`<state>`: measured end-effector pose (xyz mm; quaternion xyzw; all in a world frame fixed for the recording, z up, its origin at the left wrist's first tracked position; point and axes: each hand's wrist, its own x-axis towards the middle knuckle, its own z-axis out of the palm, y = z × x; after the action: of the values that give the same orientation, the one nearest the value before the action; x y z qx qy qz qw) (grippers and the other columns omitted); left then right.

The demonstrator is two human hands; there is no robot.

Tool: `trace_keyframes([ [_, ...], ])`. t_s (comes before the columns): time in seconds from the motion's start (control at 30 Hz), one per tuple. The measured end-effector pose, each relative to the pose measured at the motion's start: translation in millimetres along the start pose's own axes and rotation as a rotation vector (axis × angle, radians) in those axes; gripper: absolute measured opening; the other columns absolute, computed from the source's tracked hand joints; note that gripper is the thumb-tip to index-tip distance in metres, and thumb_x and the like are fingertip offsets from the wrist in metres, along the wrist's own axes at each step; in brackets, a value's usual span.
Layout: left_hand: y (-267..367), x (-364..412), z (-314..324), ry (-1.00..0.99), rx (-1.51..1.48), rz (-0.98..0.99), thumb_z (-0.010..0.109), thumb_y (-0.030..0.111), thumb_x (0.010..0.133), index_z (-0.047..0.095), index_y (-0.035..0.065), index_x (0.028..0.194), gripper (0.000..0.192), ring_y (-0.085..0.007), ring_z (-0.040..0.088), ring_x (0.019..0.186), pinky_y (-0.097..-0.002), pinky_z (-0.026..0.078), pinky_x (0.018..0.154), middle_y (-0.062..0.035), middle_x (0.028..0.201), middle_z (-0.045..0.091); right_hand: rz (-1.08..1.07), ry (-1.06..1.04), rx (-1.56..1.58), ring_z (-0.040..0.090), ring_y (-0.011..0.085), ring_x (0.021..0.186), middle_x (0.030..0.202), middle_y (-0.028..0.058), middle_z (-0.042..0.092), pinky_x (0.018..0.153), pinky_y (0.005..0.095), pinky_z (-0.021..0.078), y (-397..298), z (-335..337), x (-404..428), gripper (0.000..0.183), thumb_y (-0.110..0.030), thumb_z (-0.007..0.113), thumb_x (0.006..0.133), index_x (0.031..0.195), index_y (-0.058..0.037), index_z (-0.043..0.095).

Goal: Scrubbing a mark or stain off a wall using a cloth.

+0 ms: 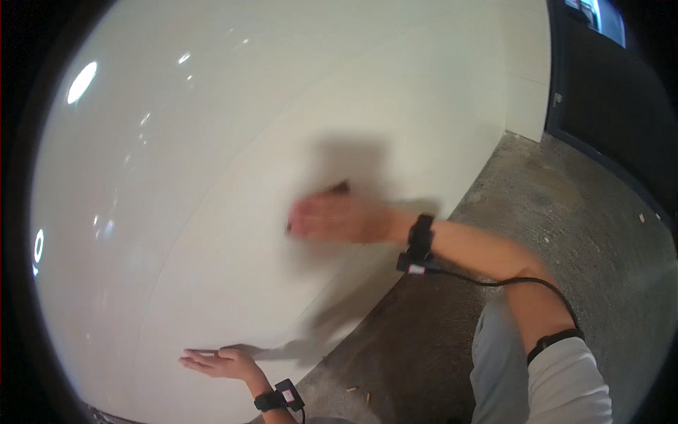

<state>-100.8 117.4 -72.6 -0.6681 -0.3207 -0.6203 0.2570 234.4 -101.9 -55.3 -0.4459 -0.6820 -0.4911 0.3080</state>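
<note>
Before me stands a glossy off-white tiled wall (238, 159) with thin joint lines. My right hand (344, 214) is blurred and held flat at the wall. A dark object (341, 186) shows at its edges, mostly hidden under the palm and fingers, so its kind cannot be told. Lower down, my left hand (220, 363) has its fingers stretched out close to the wall, with no object seen in it; whether it touches the wall is unclear. Each wrist bears a black strap with a small box, the right one (421, 241) and the left one (278, 397).
A rough concrete floor (529, 222) meets the wall's base, with small stubs (368, 397) lying on it. At the right stands a dark framed door or panel (609, 100). A black cable (492, 283) runs along my right forearm. My trouser leg (498, 365) shows below.
</note>
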Motion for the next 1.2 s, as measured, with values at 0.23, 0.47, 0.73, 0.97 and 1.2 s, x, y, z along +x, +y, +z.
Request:
trace_keyframes([
  [0.23, 8, 1, -4, -0.068, -0.029, -0.044, 0.032, 0.009, 0.080, 0.025, -0.0032, 0.140, 0.062, -0.0419, 0.012, 0.137, -0.0506, 0.020, 0.109, -0.0268, 0.147, 0.013, 0.405, 0.452, -0.343, 0.050, 0.0317, 0.115, 0.124, 0.0142, 0.053, 0.096, 0.0412, 0.0403, 82, -64, 5, 0.036, -0.005, 0.047, 0.085, 0.121, -0.0029, 0.051],
  [0.47, 6, 1, -1, 0.000, -0.044, 0.007, 0.031, 0.012, 0.084, 0.023, -0.0040, 0.140, 0.058, -0.0420, 0.012, 0.137, -0.0516, 0.016, 0.110, -0.0263, 0.147, 0.012, 0.065, -0.313, 0.433, 0.041, 0.0216, 0.126, 0.133, 0.0118, 0.046, 0.107, 0.0355, 0.0326, -47, 38, -9, 0.040, -0.012, 0.040, 0.092, 0.131, -0.0085, 0.045],
  [0.73, -1, -2, -10, -0.111, -0.072, 0.074, 0.033, 0.009, 0.083, 0.016, 0.0000, 0.143, 0.062, -0.0445, 0.010, 0.136, -0.0522, 0.017, 0.110, -0.0282, 0.147, 0.006, -0.149, 0.008, 0.171, 0.049, 0.0219, 0.117, 0.122, 0.0053, 0.054, 0.100, 0.0353, 0.0404, -67, 32, 53, 0.036, -0.010, 0.048, 0.089, 0.125, -0.0122, 0.052],
  [0.97, 17, 11, -21, -0.214, -0.142, 0.031, 0.038, 0.003, 0.080, 0.015, -0.0028, 0.142, 0.067, -0.0441, 0.005, 0.137, -0.0513, 0.010, 0.110, -0.0291, 0.147, 0.004, 0.410, 0.452, -0.471, 0.052, 0.0257, 0.112, 0.121, 0.0063, 0.055, 0.089, 0.0374, 0.0439, 25, -5, 83, 0.041, -0.005, 0.052, 0.086, 0.127, -0.0084, 0.049],
  [1.2, 11, 1, -32, -0.300, -0.256, -0.006, 0.043, 0.003, 0.079, 0.013, -0.0029, 0.142, 0.070, -0.0449, 0.005, 0.137, -0.0509, 0.011, 0.110, -0.0302, 0.146, 0.003, -0.490, -0.547, 0.504, 0.044, 0.0218, 0.122, 0.130, 0.0098, 0.049, 0.106, 0.0319, 0.0344, -115, 122, -4, 0.040, -0.011, 0.047, 0.089, 0.129, -0.0056, 0.046],
])
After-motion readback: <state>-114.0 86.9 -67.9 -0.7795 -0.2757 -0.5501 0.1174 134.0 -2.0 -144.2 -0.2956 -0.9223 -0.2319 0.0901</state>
